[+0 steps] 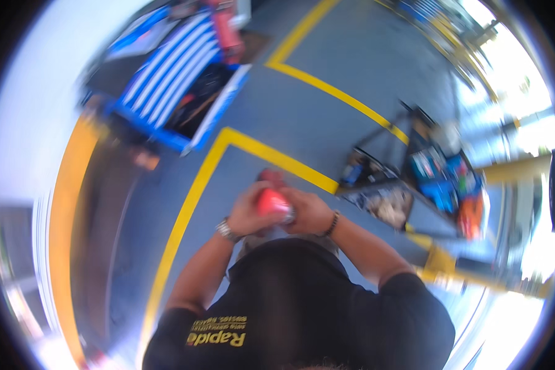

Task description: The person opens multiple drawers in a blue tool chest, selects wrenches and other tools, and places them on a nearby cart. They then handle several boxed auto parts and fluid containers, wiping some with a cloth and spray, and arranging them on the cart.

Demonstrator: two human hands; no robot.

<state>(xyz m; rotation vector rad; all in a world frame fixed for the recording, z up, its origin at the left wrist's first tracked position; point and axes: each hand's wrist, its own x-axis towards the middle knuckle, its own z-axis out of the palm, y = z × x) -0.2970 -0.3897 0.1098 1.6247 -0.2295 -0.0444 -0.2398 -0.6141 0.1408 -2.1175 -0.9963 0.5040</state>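
Note:
A red, rounded object [270, 202] with a pale, shiny end is held in front of my body; motion blur hides its exact kind. My left hand [248, 211] is closed around its left side, below a metal-banded watch [227, 230]. On the other side my right hand [310, 213] curls against it, with a dark beaded bracelet at the wrist. A darker red part of the object [271, 177] shows beyond the fingers.
At the far left stands a blue and white tool cabinet [172, 74] with its drawer pulled out. To the right is a dark cart [376, 185] loaded with rags, bottles and packages. Yellow lines [277, 160] mark the grey floor. An orange-yellow edge [74, 228] runs along the left.

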